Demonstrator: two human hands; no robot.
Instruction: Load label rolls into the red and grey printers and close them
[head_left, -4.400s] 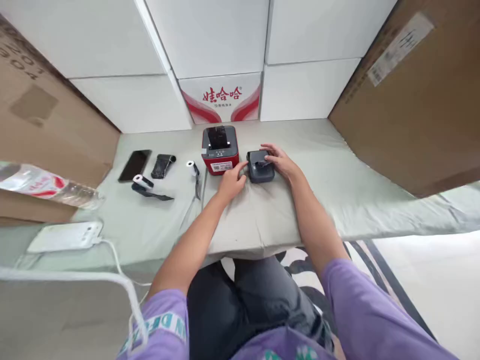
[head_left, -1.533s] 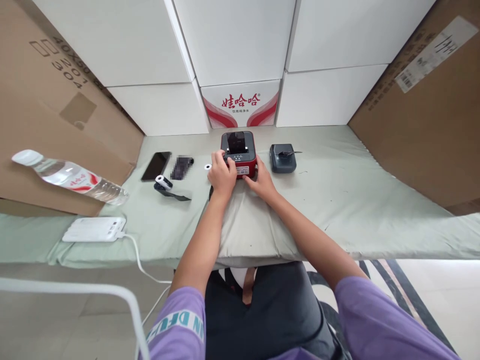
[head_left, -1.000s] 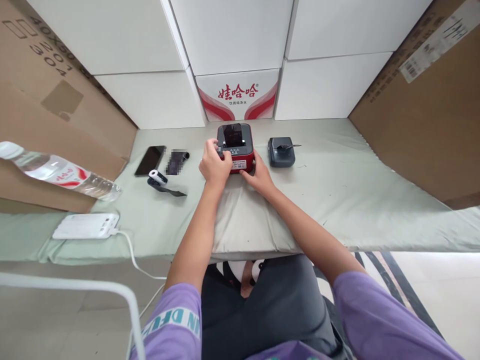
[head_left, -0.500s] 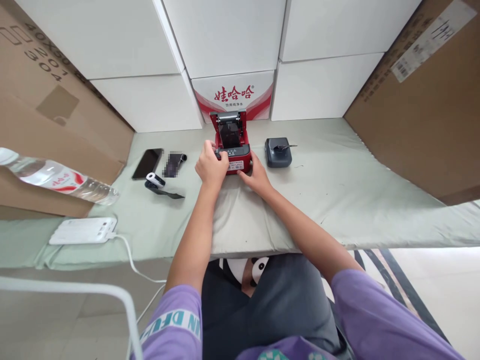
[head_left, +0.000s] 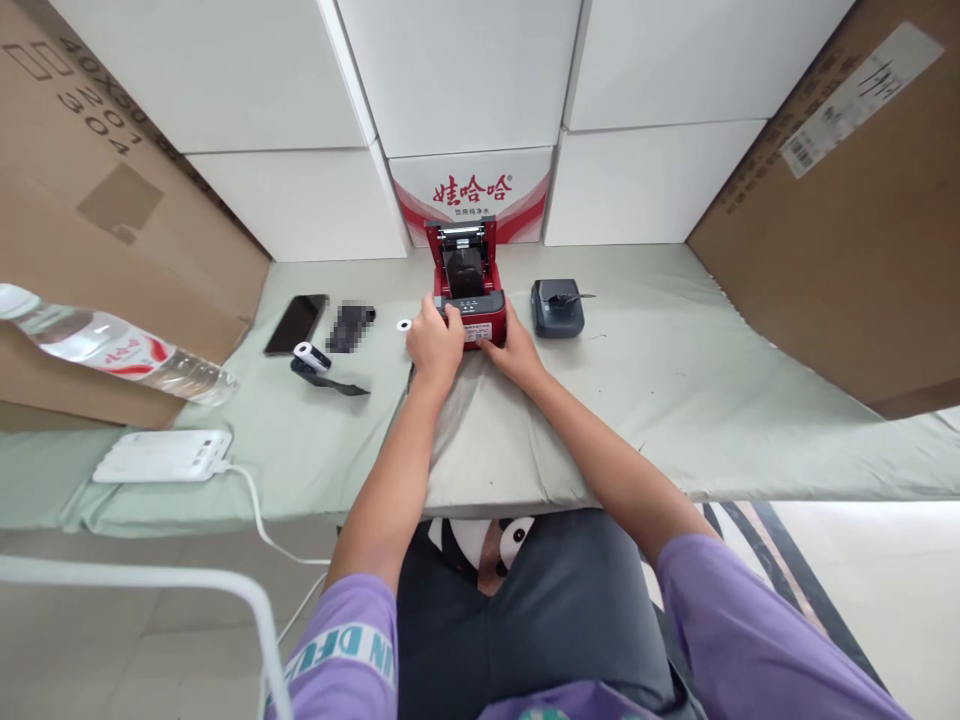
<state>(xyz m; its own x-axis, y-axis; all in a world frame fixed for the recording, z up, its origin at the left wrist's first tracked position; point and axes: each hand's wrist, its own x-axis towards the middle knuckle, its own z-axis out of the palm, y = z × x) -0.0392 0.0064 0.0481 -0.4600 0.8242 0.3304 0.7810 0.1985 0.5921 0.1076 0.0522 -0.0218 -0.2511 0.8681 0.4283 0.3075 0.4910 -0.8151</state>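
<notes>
A red and black label printer (head_left: 489,329) stands on the cloth with its lid raised and tilted back. Dark film (head_left: 465,272) shows inside the opening. My left hand (head_left: 435,343) grips the printer's front left corner, fingers curled over the top edge. On the opposite side, my right hand (head_left: 517,352) holds the front right corner, its thumb against the lower front. Just left of my left hand lies a small white roll (head_left: 404,325), partly hidden by the hand. A dark grey square device (head_left: 558,308) sits to the right, with a thin dark strip on top.
A phone (head_left: 297,324), a pixelated dark item (head_left: 352,328) and another white roll (head_left: 312,357) on a dark strip lie to the left. Further left are a water bottle (head_left: 120,345) and a white power bank (head_left: 161,456) with a cable. Cardboard boxes (head_left: 840,220) flank the white boxes behind.
The white roll beside my left hand has come into sight. My left hand has shifted slightly right along the printer's corner. The whole view has moved a little.
</notes>
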